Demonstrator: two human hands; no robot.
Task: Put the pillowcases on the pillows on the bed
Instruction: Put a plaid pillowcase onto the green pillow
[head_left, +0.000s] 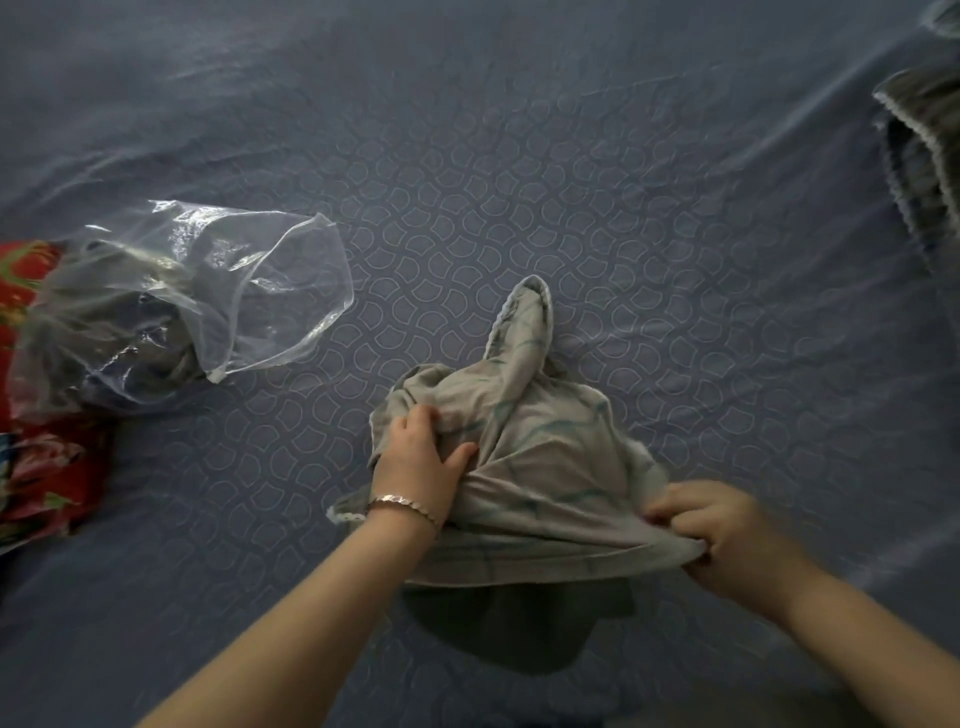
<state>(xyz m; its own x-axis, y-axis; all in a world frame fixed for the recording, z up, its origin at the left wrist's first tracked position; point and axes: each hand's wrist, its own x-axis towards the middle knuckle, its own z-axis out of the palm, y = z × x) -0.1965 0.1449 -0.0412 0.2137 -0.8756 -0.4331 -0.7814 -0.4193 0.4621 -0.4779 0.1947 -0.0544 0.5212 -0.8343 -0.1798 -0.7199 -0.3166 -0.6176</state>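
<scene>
A crumpled grey pillowcase (540, 447) with faint teal lines and a lace edge is held just above the blue patterned bed sheet (519, 182). My left hand (418, 462), with a bracelet on its wrist, grips a bunch of the fabric on its left side. My right hand (706, 530) pinches the stretched lower right edge. The cloth hangs between both hands and casts a shadow on the sheet below. No bare pillow shows clearly in view.
A clear plastic bag (182, 306) with dark folded fabric inside lies at the left, on top of a red flowered cloth (36, 467). Another grey lace-trimmed fabric piece (924, 161) lies at the right edge.
</scene>
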